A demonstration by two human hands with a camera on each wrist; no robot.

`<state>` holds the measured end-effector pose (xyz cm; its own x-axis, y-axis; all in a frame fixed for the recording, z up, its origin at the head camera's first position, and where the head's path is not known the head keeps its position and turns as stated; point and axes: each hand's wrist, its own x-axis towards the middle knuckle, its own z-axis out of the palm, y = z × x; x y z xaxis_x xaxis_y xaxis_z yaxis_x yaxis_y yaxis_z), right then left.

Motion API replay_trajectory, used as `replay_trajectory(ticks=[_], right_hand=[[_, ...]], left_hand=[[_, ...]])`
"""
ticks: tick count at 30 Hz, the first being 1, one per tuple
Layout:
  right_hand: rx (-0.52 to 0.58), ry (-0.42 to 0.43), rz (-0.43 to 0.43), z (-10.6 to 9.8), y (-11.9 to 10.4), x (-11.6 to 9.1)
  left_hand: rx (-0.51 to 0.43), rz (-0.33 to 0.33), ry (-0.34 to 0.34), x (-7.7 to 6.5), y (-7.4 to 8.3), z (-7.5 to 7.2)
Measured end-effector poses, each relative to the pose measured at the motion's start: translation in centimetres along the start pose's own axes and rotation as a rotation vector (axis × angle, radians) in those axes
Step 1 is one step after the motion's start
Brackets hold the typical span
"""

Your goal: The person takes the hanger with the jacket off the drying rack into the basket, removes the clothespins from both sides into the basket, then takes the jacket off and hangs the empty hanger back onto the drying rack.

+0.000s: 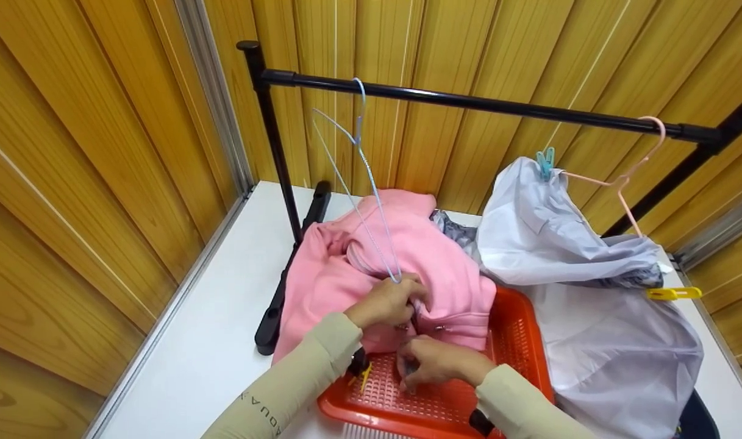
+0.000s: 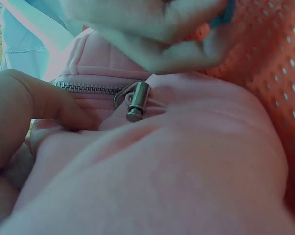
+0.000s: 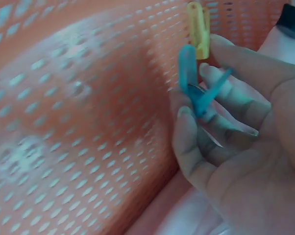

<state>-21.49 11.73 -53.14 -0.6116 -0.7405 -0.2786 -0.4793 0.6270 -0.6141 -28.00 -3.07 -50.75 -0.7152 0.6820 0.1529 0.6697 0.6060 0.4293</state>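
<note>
My left hand (image 1: 395, 300) grips the pink garment (image 1: 450, 262) at the lower end of a light blue wire hanger (image 1: 371, 174), which hooks over the black rail. A metal zipper (image 2: 96, 88) and a metal cord stopper (image 2: 137, 100) show on the garment beside the left fingers. Over the red basket, my right hand (image 1: 435, 360) holds a blue clothespin (image 3: 188, 68) in its curled fingers. A yellow clothespin (image 3: 200, 32) is just beyond those fingertips in the right wrist view, against the basket's perforated side.
The black rack's rail (image 1: 468, 105) crosses above the work. On the right, a pale grey garment (image 1: 614, 341) hangs from a pink hanger (image 1: 625, 182), with a blue clothespin (image 1: 545, 164) and a yellow clothespin (image 1: 674, 294) on it. The red basket (image 1: 529, 329) stands in front.
</note>
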Motion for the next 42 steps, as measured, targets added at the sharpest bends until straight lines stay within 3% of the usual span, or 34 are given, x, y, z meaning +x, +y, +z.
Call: replay_trajectory(ticks=[11, 21, 28, 42], right_hand=[[-0.121, -0.139, -0.087, 0.4, -2.7, 2.0], [-0.192, -0.228, 0.095, 1.0, -3.3, 3.0], [-0.119, -0.282, 0.11, 1.1, -2.6, 2.8], [0.038, -0.231, 0.019, -1.0, -2.1, 0.8]], left_hand=[[-0.069, 0.073, 0.042, 0.0, -0.3, 0.1], [-0.036, 0.089, 0.044, 0.1, -0.2, 0.2], [-0.002, 0.078, 0.034, 0.2, -0.2, 0.3], [-0.058, 0.073, 0.035, 0.0, -0.2, -0.1]])
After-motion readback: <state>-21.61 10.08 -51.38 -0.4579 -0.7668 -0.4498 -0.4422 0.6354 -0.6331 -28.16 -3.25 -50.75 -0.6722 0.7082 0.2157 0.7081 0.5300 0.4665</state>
